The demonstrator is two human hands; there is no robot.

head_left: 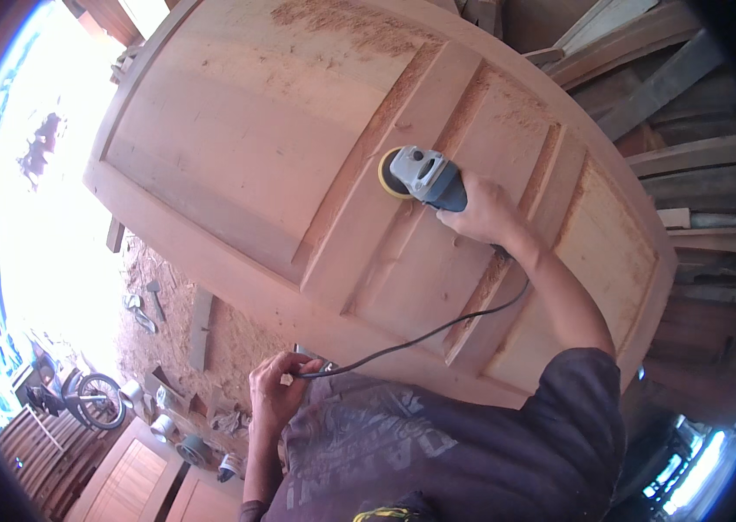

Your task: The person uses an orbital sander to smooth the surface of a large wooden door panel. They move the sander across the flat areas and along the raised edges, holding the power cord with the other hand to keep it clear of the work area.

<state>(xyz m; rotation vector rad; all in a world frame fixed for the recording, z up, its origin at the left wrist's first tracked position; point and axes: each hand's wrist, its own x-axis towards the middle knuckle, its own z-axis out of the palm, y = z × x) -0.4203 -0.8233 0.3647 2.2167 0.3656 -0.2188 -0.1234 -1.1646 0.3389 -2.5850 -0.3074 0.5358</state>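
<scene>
My right hand [491, 211] is wrapped round the dark body of an angle grinder [424, 176]. The grinder has a grey metal head and a round yellow-rimmed disc [388, 177], which lies over a raised crosspiece of a wooden panel door [237, 130]. From the grinder a black power cord [420, 337] runs back across the door toward me. At the door's near edge, my left hand [276, 389] pinches that cord between its fingers. Reddish sawdust [350, 26] and shavings lie in the panels and along the mouldings.
Stacked boards [689, 161] lean beyond the door's right side. On the dusty ground to the left are a wood offcut [201, 329] and scattered scraps. A motorcycle [81, 396] stands at the far left, and other wooden panels [129, 474] lie at the lower left.
</scene>
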